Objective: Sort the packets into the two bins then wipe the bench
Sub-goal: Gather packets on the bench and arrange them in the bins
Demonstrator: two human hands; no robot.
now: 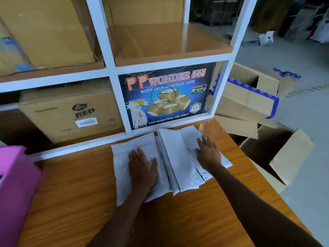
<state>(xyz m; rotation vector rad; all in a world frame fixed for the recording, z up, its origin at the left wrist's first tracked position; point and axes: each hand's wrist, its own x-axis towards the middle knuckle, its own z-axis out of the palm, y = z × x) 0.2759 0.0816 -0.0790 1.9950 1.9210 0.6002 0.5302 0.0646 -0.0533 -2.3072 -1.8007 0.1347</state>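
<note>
- wooden bench (71,193) in what looks like a storeroom, with the white packets (176,157) sitting mid-bench, right up against the foot of a white shelf unit (114,72).
- they're in two lots that touch each other: a flat stack on the left and a fanned, overlapping bunch on the right.
- left hand (142,168) lies flat on the left stack, fingers straight, pressing rather than gripping.
- right hand (208,152) does the same on the fanned bunch, fingers spread and straight, nothing pinched.
- off the bench's right edge, on the floor, sit two open cartons: a far box (249,97) with blue tape and a near box (284,157). my guess is those are the bins. can't see any packets in either from here.
- pink thing (16,184) at the bench's left edge. could be for the wipe, honestly can't tell.
- progress-wise it looks barely started: every packet i can see is on the bench, so all the sorting is left, then the wipe.
</note>
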